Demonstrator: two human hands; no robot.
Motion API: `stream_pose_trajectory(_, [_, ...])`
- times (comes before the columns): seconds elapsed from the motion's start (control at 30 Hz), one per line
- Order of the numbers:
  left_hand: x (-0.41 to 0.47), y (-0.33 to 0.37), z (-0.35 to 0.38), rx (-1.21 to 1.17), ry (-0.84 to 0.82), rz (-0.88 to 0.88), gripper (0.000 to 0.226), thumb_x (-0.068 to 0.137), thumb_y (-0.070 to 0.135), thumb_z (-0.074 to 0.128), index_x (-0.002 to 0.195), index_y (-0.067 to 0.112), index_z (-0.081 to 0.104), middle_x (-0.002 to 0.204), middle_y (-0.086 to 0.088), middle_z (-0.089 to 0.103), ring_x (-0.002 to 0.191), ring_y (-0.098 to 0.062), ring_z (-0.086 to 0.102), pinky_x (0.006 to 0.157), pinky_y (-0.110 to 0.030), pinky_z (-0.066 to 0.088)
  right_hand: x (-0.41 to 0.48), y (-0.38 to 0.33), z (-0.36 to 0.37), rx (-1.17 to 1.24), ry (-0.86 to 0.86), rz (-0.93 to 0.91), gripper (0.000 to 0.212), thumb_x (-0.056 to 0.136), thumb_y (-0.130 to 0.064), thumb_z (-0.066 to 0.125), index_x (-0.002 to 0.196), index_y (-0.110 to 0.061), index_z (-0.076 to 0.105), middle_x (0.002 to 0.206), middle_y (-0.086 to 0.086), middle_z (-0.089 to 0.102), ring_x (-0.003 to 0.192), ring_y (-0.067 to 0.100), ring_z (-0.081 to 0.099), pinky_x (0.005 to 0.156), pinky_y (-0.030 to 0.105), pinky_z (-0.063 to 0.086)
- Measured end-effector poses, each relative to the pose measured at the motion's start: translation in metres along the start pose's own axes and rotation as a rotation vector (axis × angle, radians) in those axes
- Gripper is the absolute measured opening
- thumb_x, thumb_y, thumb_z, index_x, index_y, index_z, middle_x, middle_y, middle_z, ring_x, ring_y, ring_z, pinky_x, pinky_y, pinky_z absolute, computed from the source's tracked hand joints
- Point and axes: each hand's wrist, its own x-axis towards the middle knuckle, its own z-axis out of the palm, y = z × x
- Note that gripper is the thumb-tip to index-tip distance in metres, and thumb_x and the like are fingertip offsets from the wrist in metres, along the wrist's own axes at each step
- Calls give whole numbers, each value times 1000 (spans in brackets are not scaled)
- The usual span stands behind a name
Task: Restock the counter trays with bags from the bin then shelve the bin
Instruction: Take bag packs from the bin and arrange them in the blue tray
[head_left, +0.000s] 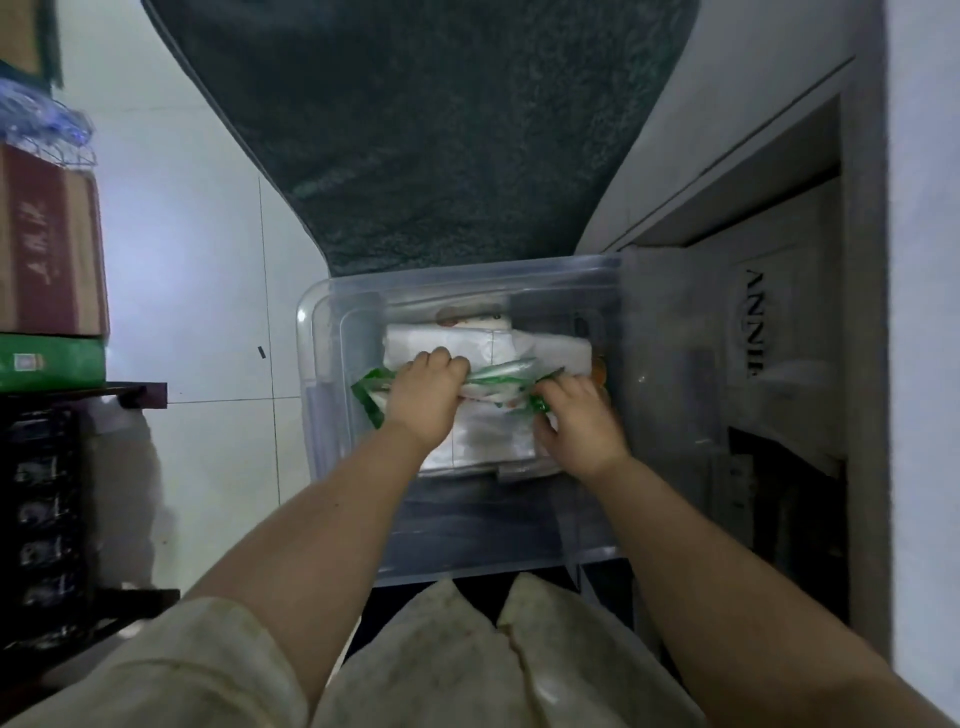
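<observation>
Looking down from the head camera. Far left: stacked boxes (49, 249), a green one (52, 361) beneath, on a dark shelf (78, 493). Pale tiled floor (208, 260) next, then a dark green mat (431, 119) running up the middle. Clear plastic bin (332, 312) on the floor at the mat's near edge, just beside an open cabinet (779, 312) on the right. Inside the bin: flat white bags (483, 431) in a stack. On top of that stack, a bundle of green-and-white bags (501, 376) lying crosswise. Left hand (423, 397) reaching into the bin, fingers curled tight over the bundle's left part. Right hand (582, 421) also in the bin, fingers closed on the bundle's right end, thumb against the white stack. Both forearms bare, light sleeve (171, 670) at the left elbow. Lettered bag (763, 322) inside the cabinet, farthest right.
</observation>
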Motion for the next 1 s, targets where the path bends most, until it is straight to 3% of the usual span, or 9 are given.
stream_pose_trajectory(0.23, [-25,47,-81,59,166,55,46,77,8,65,121,14,51,117,-8,57,107,-29,48,80,-37,35,-47,-13,-72,-73,122,-8,33,75,-9,67,107,-5,62,101,15,61,93,36,52,81,42,46])
stream_pose_trajectory(0.47, [-64,93,-145,93,329,279,30,83,9,58,113,12,54,110,-8,61,103,-30,49,79,-38,36,-126,-46,-115,-261,309,190,40,74,-25,67,112,-15,61,108,9,60,103,34,51,79,42,45])
stream_pose_trajectory(0.77, [-181,137,-157,111,393,746,28,76,16,68,103,18,61,94,-1,66,91,-29,51,73,-40,40,-301,-119,-74,-207,615,504,36,75,-19,66,109,-9,62,104,11,64,98,36,56,77,45,49])
stream_pose_trajectory(1.0, [-290,210,-123,196,343,1100,25,77,20,68,101,21,63,94,2,67,91,-28,51,72,-39,39,-443,-146,-16,-139,702,806,42,81,-28,61,121,-15,56,120,5,56,112,28,47,91,41,42])
